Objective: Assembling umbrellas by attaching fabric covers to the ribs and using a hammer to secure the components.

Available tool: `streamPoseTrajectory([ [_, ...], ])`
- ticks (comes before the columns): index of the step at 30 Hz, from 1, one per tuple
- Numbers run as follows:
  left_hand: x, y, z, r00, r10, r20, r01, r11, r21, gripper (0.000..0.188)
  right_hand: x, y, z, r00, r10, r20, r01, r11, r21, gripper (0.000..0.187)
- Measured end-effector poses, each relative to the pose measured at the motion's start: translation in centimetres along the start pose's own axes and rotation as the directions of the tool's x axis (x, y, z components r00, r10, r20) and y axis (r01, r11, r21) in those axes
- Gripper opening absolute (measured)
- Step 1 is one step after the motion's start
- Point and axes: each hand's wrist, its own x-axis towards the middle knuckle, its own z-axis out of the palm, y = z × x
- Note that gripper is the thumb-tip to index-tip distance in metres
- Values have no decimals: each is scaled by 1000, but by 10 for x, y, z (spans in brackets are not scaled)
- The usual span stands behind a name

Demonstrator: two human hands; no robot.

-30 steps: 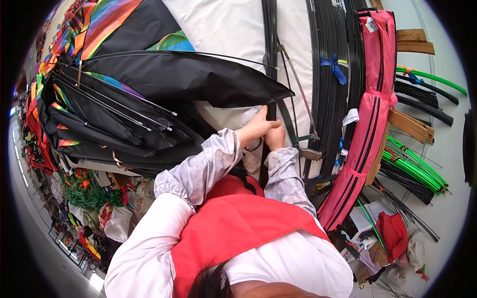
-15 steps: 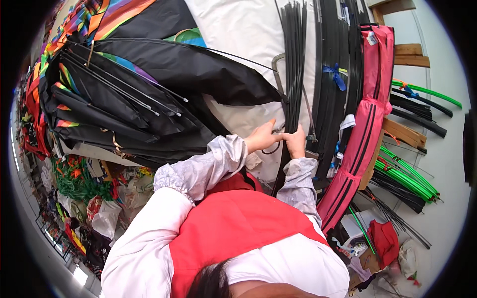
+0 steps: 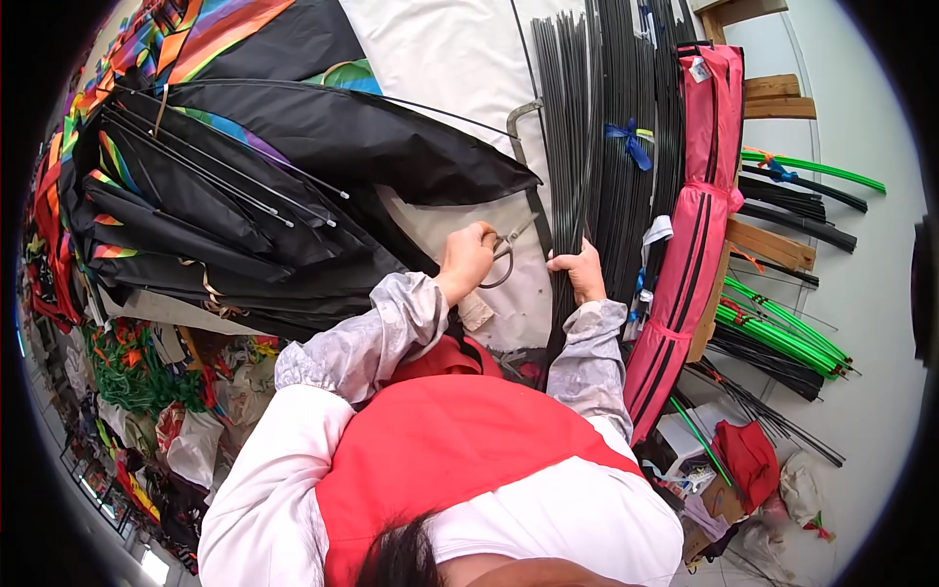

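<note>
A pair of scissors (image 3: 503, 256) with dark ring handles is in my left hand (image 3: 468, 262), its fingers closed at one ring. The blades point up and to the right, over the white cloth (image 3: 460, 220). My right hand (image 3: 584, 273) is wrapped round the lower part of a bundle of long thin black rods (image 3: 567, 127), the thumb lying across them. The upper ends of these rods are spread a little. Left of my hands lies a large folded black fabric piece (image 3: 362, 137) with rainbow-coloured parts and several thin rods on it.
More black rods tied with a blue ribbon (image 3: 631, 144) lie to the right. Beyond them runs a long pink bag (image 3: 693, 245). Bundled green rods (image 3: 782, 333) and wooden bars (image 3: 773, 245) stick out past it. A metal clamp (image 3: 515, 122) stands beside the rods.
My left hand has drawn away leftward from the rods with the scissors. My right hand stays on the bundle, whose upper ends have fanned wider. The view has shifted slightly.
</note>
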Motion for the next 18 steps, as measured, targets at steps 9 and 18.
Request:
streamPoseTrajectory([
  [9,46,-76,-7,990,85,110,-68,987,-145,45,-65,-30,-15,983,-109,-148,72,970,-231,33],
  [18,-41,-10,-76,926,292,241,-40,709,-705,90,-188,-38,64,983,-10,182,37,989,-143,38],
])
